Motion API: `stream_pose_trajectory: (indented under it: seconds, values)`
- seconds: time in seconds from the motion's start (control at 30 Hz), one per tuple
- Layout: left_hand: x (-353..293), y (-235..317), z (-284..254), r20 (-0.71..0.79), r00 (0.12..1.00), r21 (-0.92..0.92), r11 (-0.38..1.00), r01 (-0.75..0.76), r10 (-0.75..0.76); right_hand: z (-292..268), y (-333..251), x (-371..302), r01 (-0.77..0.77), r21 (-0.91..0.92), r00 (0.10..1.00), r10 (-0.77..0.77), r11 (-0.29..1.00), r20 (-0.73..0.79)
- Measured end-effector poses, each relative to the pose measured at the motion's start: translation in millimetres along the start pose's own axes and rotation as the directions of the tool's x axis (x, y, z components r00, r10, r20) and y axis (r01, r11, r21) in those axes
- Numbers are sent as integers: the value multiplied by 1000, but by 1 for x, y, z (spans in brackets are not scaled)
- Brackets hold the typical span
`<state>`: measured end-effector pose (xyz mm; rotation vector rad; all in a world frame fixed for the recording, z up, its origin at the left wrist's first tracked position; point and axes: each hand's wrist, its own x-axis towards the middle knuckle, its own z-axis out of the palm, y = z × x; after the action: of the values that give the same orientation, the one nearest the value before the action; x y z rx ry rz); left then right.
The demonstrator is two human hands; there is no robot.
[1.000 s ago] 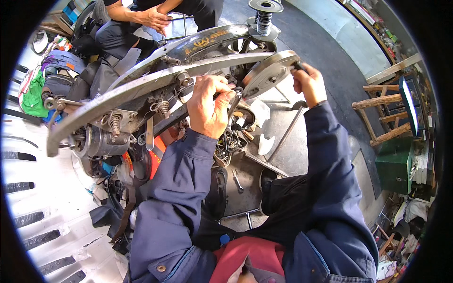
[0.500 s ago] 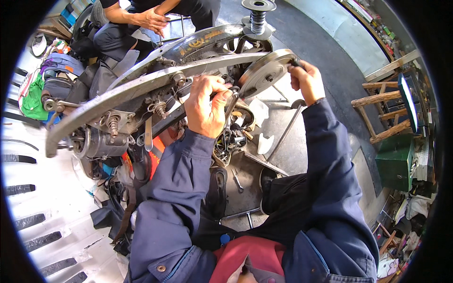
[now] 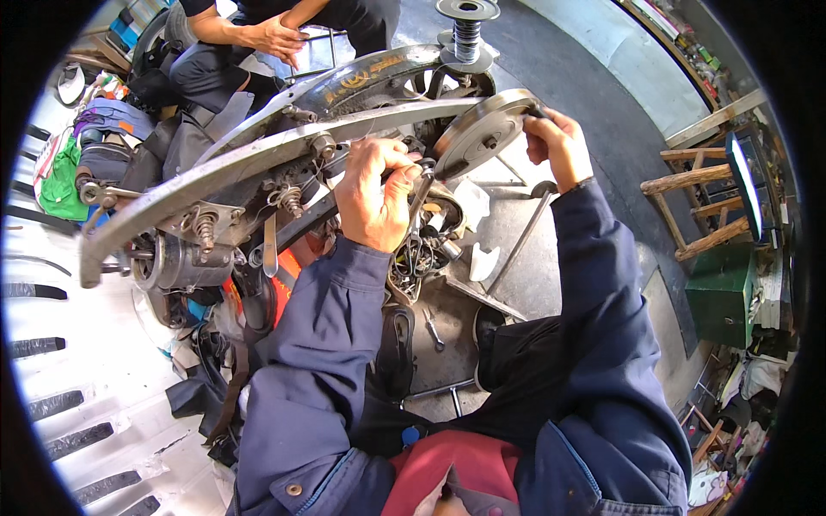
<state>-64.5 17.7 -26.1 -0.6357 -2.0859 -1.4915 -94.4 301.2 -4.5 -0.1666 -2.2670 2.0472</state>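
A person in a dark blue jacket (image 3: 594,284) works with both hands at an old metal machine, seen from the head camera. The right hand (image 3: 559,150) has its grip curled around a dark handle (image 3: 535,112) at the far right edge of a round metal wheel (image 3: 477,129). The wheel stands at the right end of a long curved arm (image 3: 361,118), just left of that hand, its flat face turned to the right and near; its long outline slants from near left to far right. The right hand is the nearer one, touching at the handle, while the left hand (image 3: 372,193) lies left of the wheel and apart from it.

The left grip has thumb and forefinger drawn close together beside an upright metal post (image 3: 422,185); whether they pinch anything thin cannot be told. Small tools (image 3: 417,254) lie in a heap below. On the far side, a wire spool (image 3: 467,39) stands beyond the wheel, and another person's hands (image 3: 280,39) rest together at far left.
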Motion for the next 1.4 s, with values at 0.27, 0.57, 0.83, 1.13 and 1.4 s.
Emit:
stream_pose_trajectory:
  seconds: [0.27,0.57,0.83,1.13,1.4]
  values:
    - [3,1,0,-7,999,26,999,-32,33,67,22,-40,52,-419,838,188,907,511]
    - [2,4,-1,-5,1000,5,1000,-17,17,3,40,7,-188,-13,974,185,982,-135]
    - [1,2,0,-8,999,50,998,-31,32,52,1,-39,44,-379,932,99,924,348]
    - [3,5,-1,0,999,54,997,-51,51,51,36,-22,-195,-606,962,271,771,35]
    - [-1,2,0,1,999,-31,998,50,-50,15,-19,-17,125,1,975,-123,992,182]
